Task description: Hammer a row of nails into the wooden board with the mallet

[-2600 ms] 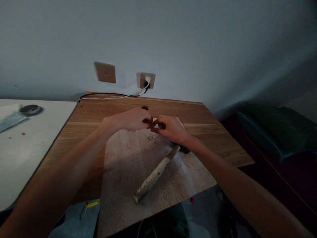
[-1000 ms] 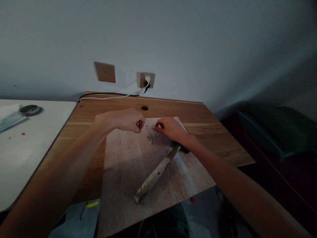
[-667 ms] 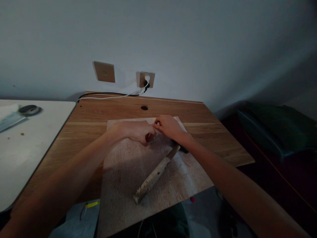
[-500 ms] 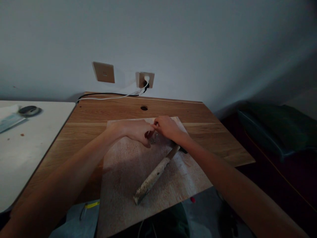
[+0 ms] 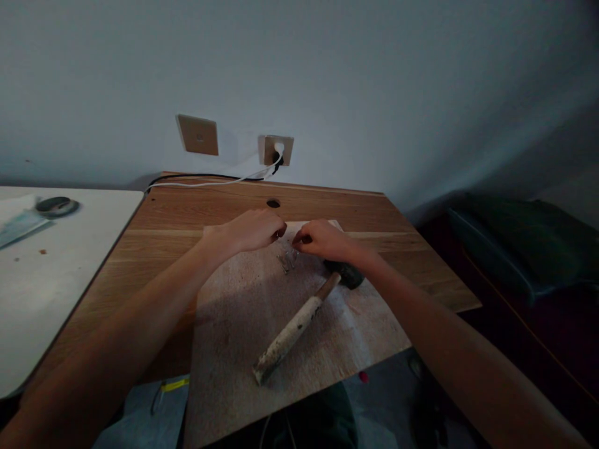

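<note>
On the board (image 5: 234, 349), a hammer (image 5: 299, 324) slants, head (image 5: 350, 275) seemingly pointing back-right.

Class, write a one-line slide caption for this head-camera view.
Curled left hand and right hand near small nails on a wooden board, where a hammer also lies.

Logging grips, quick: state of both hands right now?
Left hand: curled; whether it holds anything cannot be told.
Right hand: curled too; any hold cannot be told.

thin board (image 5: 234, 337) laid flat on bench (image 5: 215, 202) | small silvery nails (image 5: 284, 264) clustered loosely on it | dark-headed hammer (image 5: 292, 327) laid aslant, whitish handle stained
</note>
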The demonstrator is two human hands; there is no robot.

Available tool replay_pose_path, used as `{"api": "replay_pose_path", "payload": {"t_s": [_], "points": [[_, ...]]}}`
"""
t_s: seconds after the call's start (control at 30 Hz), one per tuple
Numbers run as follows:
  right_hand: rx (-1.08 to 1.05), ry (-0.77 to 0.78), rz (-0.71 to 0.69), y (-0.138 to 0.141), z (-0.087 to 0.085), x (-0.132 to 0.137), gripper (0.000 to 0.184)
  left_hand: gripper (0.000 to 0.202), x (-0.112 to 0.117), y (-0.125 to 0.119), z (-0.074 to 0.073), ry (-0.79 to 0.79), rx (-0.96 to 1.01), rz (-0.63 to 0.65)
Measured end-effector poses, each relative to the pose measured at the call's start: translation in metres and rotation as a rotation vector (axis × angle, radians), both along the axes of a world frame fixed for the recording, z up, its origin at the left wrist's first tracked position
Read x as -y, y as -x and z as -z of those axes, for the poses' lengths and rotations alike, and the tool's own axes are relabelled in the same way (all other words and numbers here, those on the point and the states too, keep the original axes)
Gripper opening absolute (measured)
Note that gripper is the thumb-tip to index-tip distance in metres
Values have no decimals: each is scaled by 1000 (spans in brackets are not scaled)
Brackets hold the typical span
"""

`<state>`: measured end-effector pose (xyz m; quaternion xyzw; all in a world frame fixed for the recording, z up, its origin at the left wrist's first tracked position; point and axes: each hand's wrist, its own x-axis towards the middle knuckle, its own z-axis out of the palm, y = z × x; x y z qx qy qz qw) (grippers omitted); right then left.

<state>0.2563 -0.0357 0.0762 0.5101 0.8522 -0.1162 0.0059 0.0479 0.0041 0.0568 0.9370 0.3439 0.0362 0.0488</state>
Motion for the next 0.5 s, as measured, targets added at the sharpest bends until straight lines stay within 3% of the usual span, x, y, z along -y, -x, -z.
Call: {"api": "replay_pose_path", "payload": {"t_s": [0.17, 0.5], "points": [[12, 34, -47, -1, 8, 1, 24, 26, 0, 1, 1, -38, -46, 2], [51, -18, 12, -7, 10, 0, 23, 27, 1, 0, -2, -56, -57, -55]]}}
